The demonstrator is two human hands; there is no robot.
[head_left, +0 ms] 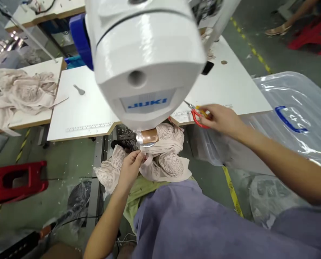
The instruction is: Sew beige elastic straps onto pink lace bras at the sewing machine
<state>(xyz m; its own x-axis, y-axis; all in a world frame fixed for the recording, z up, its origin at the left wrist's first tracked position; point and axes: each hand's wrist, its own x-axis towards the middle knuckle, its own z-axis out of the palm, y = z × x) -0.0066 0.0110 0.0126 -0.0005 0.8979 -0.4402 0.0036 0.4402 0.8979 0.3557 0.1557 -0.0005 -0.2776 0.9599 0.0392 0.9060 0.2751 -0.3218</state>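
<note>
Lace-patterned beige bras (pixel 172 164) hang bunched below the arm of a white sewing machine (pixel 149 46). My left hand (pixel 132 163) is closed, pinching a beige strap of the bras just under the machine's metal plate (pixel 148 140). Off to the right, by the front edge of the white table, my right hand (pixel 221 118) is wrapped around scissors (pixel 199 114) with red and yellow handles. Their blades point up and left over the tabletop, away from the fabric. The machine head hides the needle area.
A clear plastic bin (pixel 289 93) with a blue handle stands at the right. More beige garments (pixel 28 90) are piled on the left table. A small grey tool (pixel 79 90) lies on the white table (pixel 68 111). Red stools (pixel 17 181) and another person's foot (pixel 277 30) are around.
</note>
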